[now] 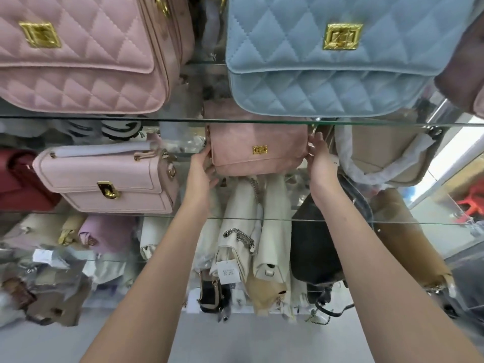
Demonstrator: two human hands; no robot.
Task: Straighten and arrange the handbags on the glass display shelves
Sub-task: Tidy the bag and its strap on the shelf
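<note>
A small dusty-pink handbag (258, 150) with a gold clasp stands upright on the middle glass shelf (157, 213). My left hand (203, 170) grips its left side and my right hand (318, 159) grips its right side. Above, on the upper glass shelf (183, 120), sit a big quilted pink bag (78, 61) and a quilted light-blue bag (332, 61). A pale pink flap bag (110, 179) rests to the left of the held bag.
A red bag (18, 179) sits at the far left and a beige bag (387, 150) with a wrapped handle at the right. Below the middle shelf hang or lie white bags (251, 239), a black bag (314, 247), a tan bag (408, 242) and a lilac bag (107, 231).
</note>
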